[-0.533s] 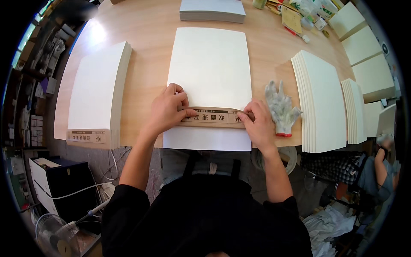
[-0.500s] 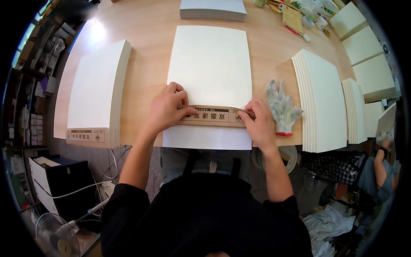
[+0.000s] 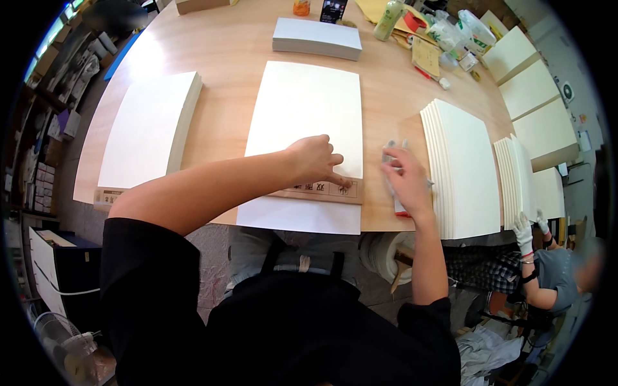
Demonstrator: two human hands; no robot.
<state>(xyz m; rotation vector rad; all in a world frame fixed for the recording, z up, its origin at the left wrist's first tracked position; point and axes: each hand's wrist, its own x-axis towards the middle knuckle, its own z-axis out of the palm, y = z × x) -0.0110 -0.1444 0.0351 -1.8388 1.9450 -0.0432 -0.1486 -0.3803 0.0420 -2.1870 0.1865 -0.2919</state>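
A large cream-white paper pad (image 3: pixel 306 116) lies before me with a brown printed strip (image 3: pixel 322 190) folded along its near edge. Reaching across the pad, my left hand (image 3: pixel 315 161) has its fingers apart, one fingertip resting on the strip's right end. A white sheet (image 3: pixel 299 215) shows under the pad at the table edge. Just right of the pad, my right hand (image 3: pixel 407 180) is over a grey-white work glove with a red cuff (image 3: pixel 400 211). Its fingers are half curled and apart, nothing plainly gripped. Most of the glove is hidden by that hand.
A stack of pads (image 3: pixel 151 128) stands at left, leaning stacks (image 3: pixel 460 167) at right. Grey-white sheets (image 3: pixel 315 38) are piled behind the pad. A bottle (image 3: pixel 388 20) and clutter fill the far right. Another person's gloved hand (image 3: pixel 524 235) touches the outer right stack.
My left hand has let go of the strip's left part and crossed to its right end. My right hand has left the strip and moved right, over the glove.
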